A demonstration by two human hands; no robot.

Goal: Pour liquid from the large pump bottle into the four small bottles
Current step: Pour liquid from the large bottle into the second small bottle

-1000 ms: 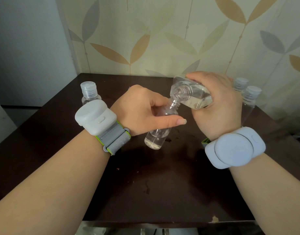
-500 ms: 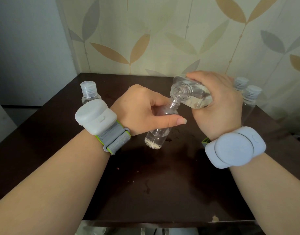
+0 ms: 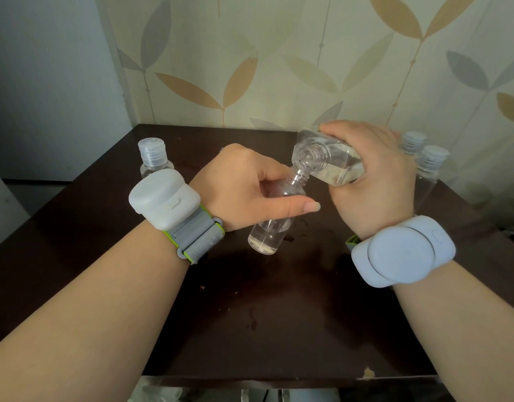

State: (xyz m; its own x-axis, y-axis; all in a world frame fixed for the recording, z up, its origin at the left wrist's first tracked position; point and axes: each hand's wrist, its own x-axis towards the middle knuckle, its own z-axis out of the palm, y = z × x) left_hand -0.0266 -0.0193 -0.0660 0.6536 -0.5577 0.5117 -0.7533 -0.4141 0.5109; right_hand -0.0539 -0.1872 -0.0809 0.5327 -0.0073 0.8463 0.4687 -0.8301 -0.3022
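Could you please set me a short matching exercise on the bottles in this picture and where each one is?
Things:
1. large bottle
2. open small bottle
3. lone capped bottle
4. pair of capped bottles

Places:
a. far left of the table
b. tilted in the right hand
c. behind the right hand
d. held in the left hand

Pairs: 1-b, 2-d, 3-a, 4-c

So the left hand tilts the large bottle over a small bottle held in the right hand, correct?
No, the hands are swapped. In the head view the right hand tilts the large bottle over the small bottle, held in the left hand.
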